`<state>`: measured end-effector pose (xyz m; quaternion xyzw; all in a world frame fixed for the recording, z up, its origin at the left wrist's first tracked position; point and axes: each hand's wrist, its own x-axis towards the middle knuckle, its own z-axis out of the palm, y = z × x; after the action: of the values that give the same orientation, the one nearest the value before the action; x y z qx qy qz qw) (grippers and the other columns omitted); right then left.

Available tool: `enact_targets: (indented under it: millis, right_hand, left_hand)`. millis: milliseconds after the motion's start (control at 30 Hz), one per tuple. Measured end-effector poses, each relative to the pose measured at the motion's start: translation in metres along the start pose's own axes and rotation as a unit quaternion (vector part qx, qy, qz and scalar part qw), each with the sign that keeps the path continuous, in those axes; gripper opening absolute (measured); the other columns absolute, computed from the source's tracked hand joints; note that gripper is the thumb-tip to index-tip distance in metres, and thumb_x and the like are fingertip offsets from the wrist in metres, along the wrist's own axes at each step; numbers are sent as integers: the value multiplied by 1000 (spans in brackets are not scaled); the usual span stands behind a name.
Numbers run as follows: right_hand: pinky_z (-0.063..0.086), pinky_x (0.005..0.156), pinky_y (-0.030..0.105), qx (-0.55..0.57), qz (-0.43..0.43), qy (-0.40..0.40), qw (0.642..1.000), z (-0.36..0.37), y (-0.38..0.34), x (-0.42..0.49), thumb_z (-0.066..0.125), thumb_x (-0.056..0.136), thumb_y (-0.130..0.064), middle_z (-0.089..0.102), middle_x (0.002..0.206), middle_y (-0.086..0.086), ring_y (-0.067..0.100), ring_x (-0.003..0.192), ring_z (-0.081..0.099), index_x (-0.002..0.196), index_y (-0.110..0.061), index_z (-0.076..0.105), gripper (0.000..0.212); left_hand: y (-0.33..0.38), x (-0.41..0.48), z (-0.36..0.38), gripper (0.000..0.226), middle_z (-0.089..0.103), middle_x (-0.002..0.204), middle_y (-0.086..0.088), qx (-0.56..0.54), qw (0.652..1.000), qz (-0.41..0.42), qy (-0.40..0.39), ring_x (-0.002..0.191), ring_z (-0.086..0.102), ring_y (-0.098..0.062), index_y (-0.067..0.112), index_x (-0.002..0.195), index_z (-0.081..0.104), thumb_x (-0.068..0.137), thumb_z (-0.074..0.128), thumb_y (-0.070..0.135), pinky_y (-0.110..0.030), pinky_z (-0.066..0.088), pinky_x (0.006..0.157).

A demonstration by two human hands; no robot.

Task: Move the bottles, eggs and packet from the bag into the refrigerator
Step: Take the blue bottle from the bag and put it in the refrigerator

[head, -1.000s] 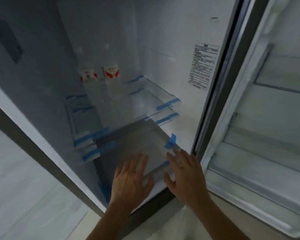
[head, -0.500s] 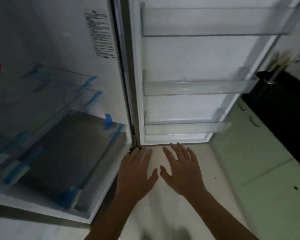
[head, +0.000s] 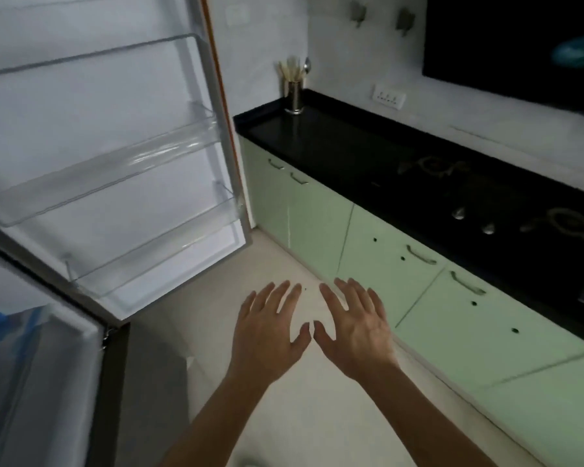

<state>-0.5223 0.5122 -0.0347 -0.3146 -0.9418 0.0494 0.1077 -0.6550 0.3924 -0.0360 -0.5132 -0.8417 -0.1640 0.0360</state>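
Observation:
My left hand (head: 267,328) and my right hand (head: 354,326) hover side by side over the pale floor, palms down, fingers spread, holding nothing. The refrigerator (head: 31,382) stands open at the lower left, with blue tape on its shelves. Its open door (head: 115,156) fills the upper left, and its clear door bins hold nothing. No bag, bottles, eggs or packet are in view.
A black countertop (head: 368,153) runs along the right over pale green cabinets (head: 418,298). A steel holder with utensils (head: 293,92) stands at its far end. A gas hob (head: 486,197) sits on the counter. Bare floor (head: 284,399) lies between fridge and cabinets.
The view has swung right, from the fridge interior to the door and then the kitchen counter. Both hands stayed open and moved away from the fridge shelf, out over the floor.

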Motion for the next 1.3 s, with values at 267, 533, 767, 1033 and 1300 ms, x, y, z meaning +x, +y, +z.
enact_targets:
  millis: [267,533,767,1033,1300]
  right_hand:
    - [41,109,54,-1,152,19,988,-28,110,-102,44,87,-57,55,140,10,32,134,48,139,-22,51,64]
    - [39,111,53,-23,314,46,948,-46,169,-194,43,89,-55,51,145,10,32,139,43,142,-21,47,64]
    - [39,110,53,-44,439,70,895,-56,166,-232,45,88,-54,51,146,10,32,139,43,143,-21,46,65]
    - [35,114,52,-73,537,62,838,-53,136,-248,42,89,-58,48,149,9,31,141,40,147,-23,42,68]
    - [34,114,52,-91,609,70,785,-48,111,-272,44,89,-60,50,147,10,31,139,42,146,-23,44,68]
  left_hand:
    - [139,5,37,65,57,142,-1,11,987,144,-69,131,53,-24,21,141,51,87,43,56,-45,43,110]
    - [235,-3,63,63,56,142,0,-7,950,289,-118,131,52,-24,22,139,51,87,41,54,-44,43,108]
    - [272,2,79,65,54,145,1,-26,902,406,-147,134,49,-23,22,142,49,87,39,55,-44,42,110]
    - [275,-1,90,66,55,144,2,-65,853,489,-169,134,49,-23,22,143,49,87,41,55,-44,41,110]
    - [286,-10,96,65,55,144,0,-100,811,547,-180,133,49,-22,22,143,49,87,42,54,-44,41,109]
